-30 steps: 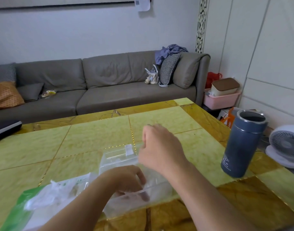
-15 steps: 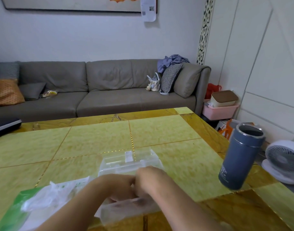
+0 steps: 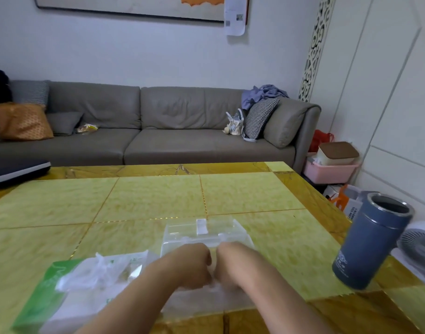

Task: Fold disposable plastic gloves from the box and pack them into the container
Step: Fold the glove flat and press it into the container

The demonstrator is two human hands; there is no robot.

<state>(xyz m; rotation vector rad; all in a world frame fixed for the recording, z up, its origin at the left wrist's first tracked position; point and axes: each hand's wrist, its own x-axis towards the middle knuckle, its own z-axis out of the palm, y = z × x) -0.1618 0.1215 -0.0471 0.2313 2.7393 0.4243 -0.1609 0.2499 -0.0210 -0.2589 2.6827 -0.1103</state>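
Your left hand (image 3: 194, 266) and right hand (image 3: 230, 263) meet, fingers curled down into the clear plastic container (image 3: 206, 233); whether they pinch a glove, you cannot tell. The green-and-white glove box (image 3: 62, 292) lies just left, nearer your left hand.

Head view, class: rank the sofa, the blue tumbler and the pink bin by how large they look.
1. sofa, though farthest away
2. tumbler, enlarged by nearness
3. pink bin, clearly smallest here
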